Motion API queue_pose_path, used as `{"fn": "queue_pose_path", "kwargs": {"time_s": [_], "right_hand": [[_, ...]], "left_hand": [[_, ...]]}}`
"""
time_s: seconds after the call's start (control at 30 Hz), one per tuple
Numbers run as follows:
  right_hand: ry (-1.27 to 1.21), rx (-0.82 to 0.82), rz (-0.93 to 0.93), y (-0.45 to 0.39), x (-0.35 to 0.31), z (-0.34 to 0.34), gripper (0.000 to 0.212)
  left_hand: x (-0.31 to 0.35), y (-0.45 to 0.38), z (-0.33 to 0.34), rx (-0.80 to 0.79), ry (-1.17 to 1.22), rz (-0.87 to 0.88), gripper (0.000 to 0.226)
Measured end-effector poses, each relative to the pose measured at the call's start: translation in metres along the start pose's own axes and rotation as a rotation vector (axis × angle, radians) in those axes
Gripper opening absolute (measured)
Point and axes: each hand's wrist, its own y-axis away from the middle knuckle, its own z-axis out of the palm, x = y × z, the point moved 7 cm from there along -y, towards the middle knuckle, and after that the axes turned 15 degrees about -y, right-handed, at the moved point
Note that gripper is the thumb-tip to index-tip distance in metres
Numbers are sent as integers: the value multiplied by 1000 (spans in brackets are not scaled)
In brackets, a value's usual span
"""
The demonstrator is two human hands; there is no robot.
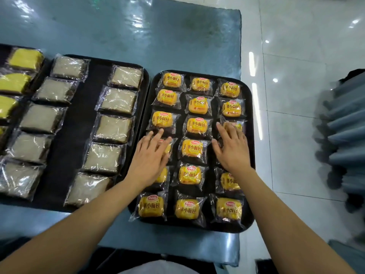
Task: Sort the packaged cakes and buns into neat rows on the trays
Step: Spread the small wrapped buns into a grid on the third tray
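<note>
Black plastic showed between the packets where both hands lay flat on the right-hand tray (249,107). The left hand (151,155) had its fingers straight and slightly spread, resting on a yellow bun packet (165,148) in the tray's left column, fourth row from the far end. The right hand (232,146) was likewise flat with fingers spread, its fingertips on a bun packet (237,126) in the right column, third row, and its palm over the place just nearer. Neither hand gripped anything.

Between the two hands ran the middle column, one of its buns (192,148) lying just beside both thumbs. The packaged buns (198,104) filled this tray in three columns, each in clear wrap with a yellow and red label, the rows roughly even though several packets sat a little askew.

Touching that tray on the left was a second black tray (94,107) holding pale grey-brown cake slices (116,100) in clear wrap, in two columns well apart, with a bare strip between them. Farther left, at the frame's edge, a third tray (4,47) carried yellow cake slices (25,59). All three trays sat on a blue-grey worktop (138,36) under a shiny film, with a white tiled floor (296,56) to the right.
</note>
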Motion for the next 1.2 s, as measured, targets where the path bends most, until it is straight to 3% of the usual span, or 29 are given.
{"fn": "queue_pose_path", "kwargs": {"time_s": [0.13,0.4,0.6,0.73,1.0,1.2], "right_hand": [[-69,-107,-166,47,-58,30,62],[-21,-145,-181,76,-68,50,66],[-75,70,58,103,-5,8,60],[-54,72,82,141,11,22,58],[-17,51,113,151,8,31,58],[6,45,95,121,-16,14,62]], "left_hand": [[9,59,11,-24,-2,21,56],[4,81,33,-104,-54,49,58],[11,96,24,-62,-26,97,58],[18,118,27,-34,6,131,56],[14,108,14,-66,14,131,58],[2,39,-13,-72,0,124,59]]}}
